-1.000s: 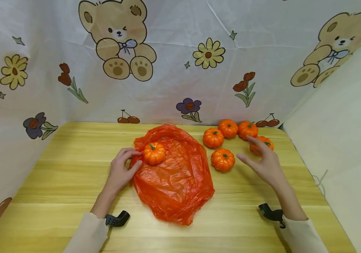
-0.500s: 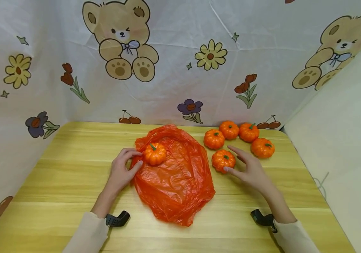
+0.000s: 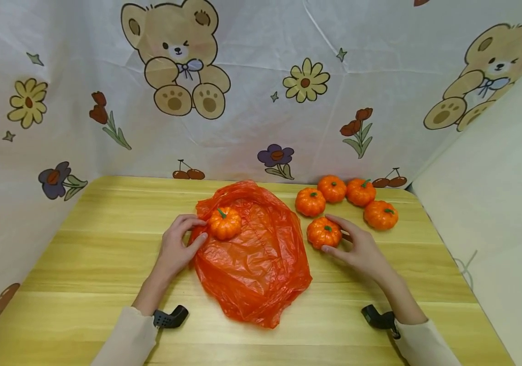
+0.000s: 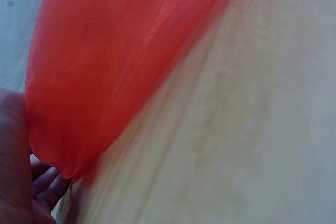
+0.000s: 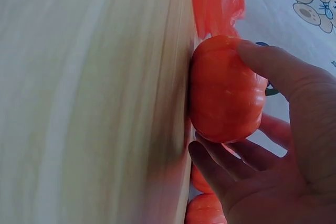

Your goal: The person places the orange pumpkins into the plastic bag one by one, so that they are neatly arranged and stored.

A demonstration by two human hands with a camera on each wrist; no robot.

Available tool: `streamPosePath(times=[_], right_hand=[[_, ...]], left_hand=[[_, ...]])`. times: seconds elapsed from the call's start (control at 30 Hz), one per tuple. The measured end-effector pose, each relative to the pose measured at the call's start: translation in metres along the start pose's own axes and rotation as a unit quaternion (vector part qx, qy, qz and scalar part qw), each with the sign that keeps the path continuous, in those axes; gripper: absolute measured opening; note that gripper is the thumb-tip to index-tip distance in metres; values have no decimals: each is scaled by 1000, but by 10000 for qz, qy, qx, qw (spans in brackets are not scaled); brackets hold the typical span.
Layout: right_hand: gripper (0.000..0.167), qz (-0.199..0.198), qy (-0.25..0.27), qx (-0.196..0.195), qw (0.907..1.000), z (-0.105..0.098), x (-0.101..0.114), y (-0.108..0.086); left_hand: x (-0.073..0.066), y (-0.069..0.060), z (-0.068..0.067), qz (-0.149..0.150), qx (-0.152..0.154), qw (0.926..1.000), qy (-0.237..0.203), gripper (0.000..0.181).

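Note:
A crinkled orange-red plastic bag [image 3: 256, 264] lies spread on the table, with one small orange pumpkin [image 3: 225, 223] at its upper left part. My left hand [image 3: 176, 246] grips the bag's left edge between thumb and fingers; in the left wrist view the red film [image 4: 100, 66] rises beside the thumb. To the right of the bag sits another small pumpkin [image 3: 322, 233] with a green stem. My right hand [image 3: 361, 249] holds it, thumb on the near side and fingers round the far side. The right wrist view shows the thumb on this pumpkin [image 5: 226, 93], still at the tabletop.
Several more small pumpkins [image 3: 310, 202] stand in a curved group at the table's back right. The wooden table [image 3: 105, 244] meets a cloth [image 3: 242, 132] printed with bears and flowers behind, and a pale wall [image 3: 494, 178] on the right.
My right hand has moved left and nearer from over the rightmost pumpkin to the one beside the bag, and its fingers have closed round it. My left hand has stayed at the bag's edge.

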State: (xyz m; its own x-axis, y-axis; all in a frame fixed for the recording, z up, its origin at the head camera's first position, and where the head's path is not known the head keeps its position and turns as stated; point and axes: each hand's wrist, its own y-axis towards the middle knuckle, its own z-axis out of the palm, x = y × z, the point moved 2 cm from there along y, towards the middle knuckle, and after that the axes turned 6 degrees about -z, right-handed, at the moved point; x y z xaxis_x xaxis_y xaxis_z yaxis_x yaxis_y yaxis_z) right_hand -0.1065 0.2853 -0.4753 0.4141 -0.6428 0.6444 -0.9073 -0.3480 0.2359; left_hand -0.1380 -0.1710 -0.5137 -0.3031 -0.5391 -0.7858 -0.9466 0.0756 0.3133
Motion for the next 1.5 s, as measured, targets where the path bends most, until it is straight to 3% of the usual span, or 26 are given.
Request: streamPosePath(times=[0.37, 0.73, 1.2, 1.5], right_hand=[[73, -199, -117, -366, 9991, -3, -4, 2], [74, -2, -62, -550, 9985, -3, -4, -1], [74, -178, 48, -645, 9977, -2, 19, 14], [74, -248, 123, -586, 9979, -2, 40, 31]], left_hand=[[0, 1, 1, 28, -27, 10000, -11, 25], [2, -2, -1, -107, 39, 9999, 34, 23], [0, -1, 0, -205, 95, 9997, 47, 24], [0, 1, 0, -111, 33, 9999, 45, 22]])
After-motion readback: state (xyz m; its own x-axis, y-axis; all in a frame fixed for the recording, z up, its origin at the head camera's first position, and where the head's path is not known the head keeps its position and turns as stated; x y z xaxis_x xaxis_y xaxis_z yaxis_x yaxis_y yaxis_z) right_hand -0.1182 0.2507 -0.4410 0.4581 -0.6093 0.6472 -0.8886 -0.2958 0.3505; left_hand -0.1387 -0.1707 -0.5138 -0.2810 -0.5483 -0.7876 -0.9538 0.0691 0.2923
